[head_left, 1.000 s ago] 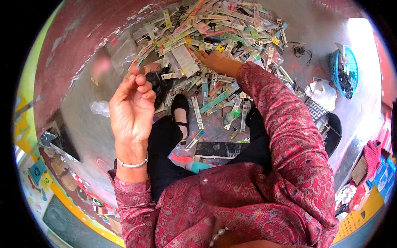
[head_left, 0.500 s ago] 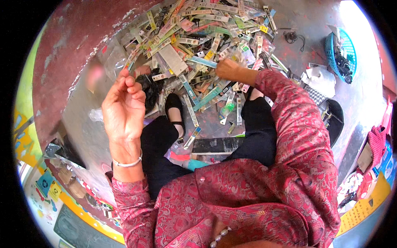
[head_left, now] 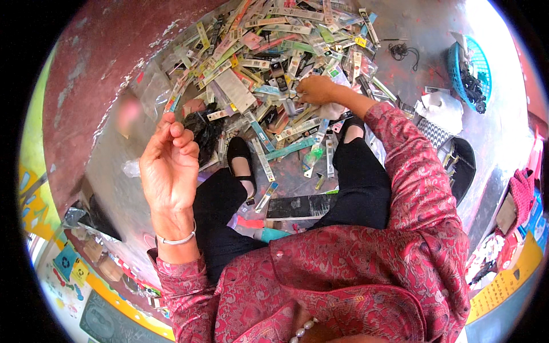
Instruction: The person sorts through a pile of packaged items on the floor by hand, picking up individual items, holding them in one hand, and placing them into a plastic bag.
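Note:
My left hand [head_left: 170,166] is raised on the left, palm up, with its fingers curled in toward the thumb. A narrow coloured packaging strip [head_left: 176,94] lines up with its fingertips; I cannot tell whether they grip it or it lies in the pile behind. My right hand [head_left: 318,90] reaches down into the pile of long, flat packaging strips [head_left: 294,12], its fingers closed and their tips mostly hidden. A pale blue strip [head_left: 266,90] lies beside it. Under that wrist is a whitish, crumpled piece [head_left: 331,111].
A blue basket [head_left: 470,74] with black items stands at the right. Near it lie a black cord [head_left: 404,52], a white cloth [head_left: 443,111] and an open black bag [head_left: 461,168]. A black plastic bag [head_left: 206,130] lies near my left shoe [head_left: 238,153]. A dark board [head_left: 297,207] lies between my legs.
My right hand has moved from beside the blue strip to deeper in the pile, nearer to me. My left hand stays raised and curled.

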### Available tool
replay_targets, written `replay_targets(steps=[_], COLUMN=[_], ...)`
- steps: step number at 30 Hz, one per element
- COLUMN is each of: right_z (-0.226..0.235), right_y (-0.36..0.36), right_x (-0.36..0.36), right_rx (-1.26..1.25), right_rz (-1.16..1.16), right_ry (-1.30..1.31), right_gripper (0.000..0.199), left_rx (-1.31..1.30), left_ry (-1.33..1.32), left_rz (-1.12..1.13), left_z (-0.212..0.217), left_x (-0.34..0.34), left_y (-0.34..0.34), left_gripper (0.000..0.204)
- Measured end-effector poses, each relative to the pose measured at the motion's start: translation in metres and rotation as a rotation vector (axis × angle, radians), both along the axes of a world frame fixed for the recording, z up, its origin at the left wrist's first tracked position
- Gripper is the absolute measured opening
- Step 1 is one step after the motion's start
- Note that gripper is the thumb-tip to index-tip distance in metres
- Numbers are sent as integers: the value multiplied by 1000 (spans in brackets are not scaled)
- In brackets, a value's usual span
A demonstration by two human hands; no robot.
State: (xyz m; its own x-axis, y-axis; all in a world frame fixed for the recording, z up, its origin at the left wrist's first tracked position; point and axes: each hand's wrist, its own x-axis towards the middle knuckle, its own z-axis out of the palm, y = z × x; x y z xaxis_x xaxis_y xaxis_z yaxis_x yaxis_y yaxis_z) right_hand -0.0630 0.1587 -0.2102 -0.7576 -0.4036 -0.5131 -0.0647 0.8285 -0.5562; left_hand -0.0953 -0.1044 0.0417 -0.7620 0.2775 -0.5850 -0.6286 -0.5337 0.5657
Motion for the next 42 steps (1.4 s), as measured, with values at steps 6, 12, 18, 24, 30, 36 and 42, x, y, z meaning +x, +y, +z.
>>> replay_targets(steps=[6, 12, 18, 24, 30, 36, 42], right_z=[-3, 6, -1, -26, -17, -42, -60], right_y=[-11, -17, 34, 66, 22, -16, -28], right_x=[7, 14, -6, 11, 29, 47, 79], right_rx=[169, 284, 243, 115, 175, 290, 311], right_rz=[-48, -14, -407, -569, -368, -67, 250], right_ry=[-122, -76, 82, 264, 379, 351, 651], right_gripper=[30, 27, 28, 23, 26, 31, 15], left_rx=[8, 5, 23, 44, 9, 73, 43], left_ry=[-34, -37, -31, -4, -26, -68, -72], left_rz=[-4, -20, -5, -34, -41, -70, -104], left_z=[-4, -2, -7, -5, -7, -11, -16], left_x=[0, 2, -4, 0, 1, 1, 4], left_y=[0, 1, -4, -5, 2, 12, 6], left_gripper=[21, 22, 24, 25, 23, 29, 26])
